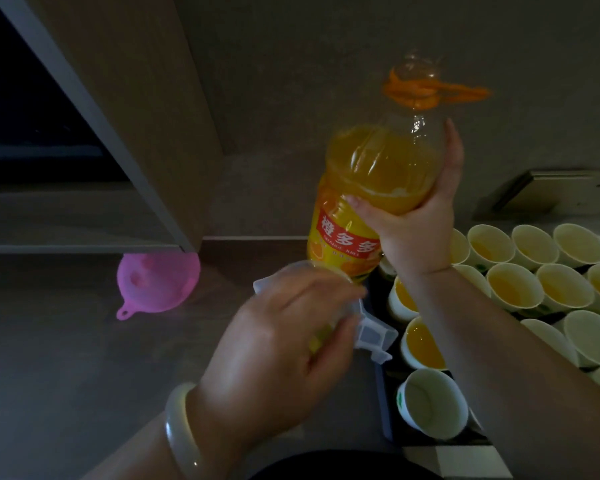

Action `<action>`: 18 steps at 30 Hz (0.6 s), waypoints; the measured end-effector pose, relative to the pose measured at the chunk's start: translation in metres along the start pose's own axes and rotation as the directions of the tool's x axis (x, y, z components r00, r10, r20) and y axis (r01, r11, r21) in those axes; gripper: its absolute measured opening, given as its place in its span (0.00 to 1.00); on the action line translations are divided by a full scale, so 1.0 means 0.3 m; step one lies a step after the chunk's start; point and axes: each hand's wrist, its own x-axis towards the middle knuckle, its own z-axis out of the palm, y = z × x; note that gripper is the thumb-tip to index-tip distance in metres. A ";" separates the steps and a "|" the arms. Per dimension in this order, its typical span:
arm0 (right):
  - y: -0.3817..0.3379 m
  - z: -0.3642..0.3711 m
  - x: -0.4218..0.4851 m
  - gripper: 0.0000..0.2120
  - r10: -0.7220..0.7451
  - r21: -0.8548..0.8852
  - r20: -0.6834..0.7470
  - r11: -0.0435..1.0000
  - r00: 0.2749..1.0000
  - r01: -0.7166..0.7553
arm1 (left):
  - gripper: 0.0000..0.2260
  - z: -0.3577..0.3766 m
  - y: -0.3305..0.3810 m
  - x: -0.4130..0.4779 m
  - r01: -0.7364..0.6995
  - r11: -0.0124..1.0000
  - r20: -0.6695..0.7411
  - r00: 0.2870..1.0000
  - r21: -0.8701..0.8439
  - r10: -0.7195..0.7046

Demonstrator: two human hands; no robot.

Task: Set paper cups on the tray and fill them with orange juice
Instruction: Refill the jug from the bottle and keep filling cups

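Head view: right hand (420,233) wraps the bottle (371,188), held near upright beside the tray (383,410). Left hand (278,358) grips a clear jug (371,336) low by the bottle. Most cups (515,285) on the tray hold juice; the front cup (432,407) looks empty. Probably mid-fill: next, tip bottle into jug, slowly. Funnel (158,285) lies left.

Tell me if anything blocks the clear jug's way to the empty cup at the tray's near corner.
Nothing visible does. The clear jug in the left hand hangs beside the tray; the empty cup stands open just nearer.
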 end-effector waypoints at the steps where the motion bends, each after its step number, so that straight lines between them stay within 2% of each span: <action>1: 0.001 -0.005 -0.003 0.52 0.000 -0.007 0.003 1.000 1.000 0.000 | 0.07 0.010 0.013 -0.018 -0.014 0.998 0.063 0.998 -0.063 0.018; 3: 0.004 -0.010 -0.005 0.51 0.001 -0.029 0.003 1.000 1.000 -0.001 | 0.08 0.026 0.038 -0.042 0.054 0.981 0.235 0.972 -0.186 -0.009; 5: 0.007 -0.011 -0.007 0.52 0.004 -0.042 0.007 0.999 1.000 -0.003 | 0.10 0.041 0.057 -0.057 0.198 0.954 0.405 0.909 -0.224 -0.093; 8: 0.005 -0.012 -0.007 0.52 -0.004 -0.056 0.022 0.998 1.000 0.005 | 0.16 0.054 0.061 -0.068 0.461 0.861 0.578 0.771 -0.216 -0.268; 10: 0.007 -0.013 -0.005 0.51 -0.017 -0.055 0.046 0.998 0.999 0.020 | 0.18 0.056 0.063 -0.069 0.593 0.776 0.672 0.667 -0.216 -0.323; 12: 0.016 -0.013 -0.006 0.51 -0.040 -0.071 0.060 0.996 0.997 0.044 | 0.20 0.062 0.067 -0.073 0.652 0.733 0.726 0.598 -0.195 -0.339; 14: 0.025 -0.009 -0.007 0.51 -0.048 -0.077 0.070 0.996 0.996 0.053 | 0.24 0.077 0.072 -0.079 0.676 0.714 0.752 0.565 -0.185 -0.340; 18: 0.031 -0.001 -0.007 0.51 -0.048 -0.088 0.093 0.995 0.994 0.056 | 0.29 0.128 0.069 -0.090 0.668 0.726 0.733 0.575 -0.165 -0.363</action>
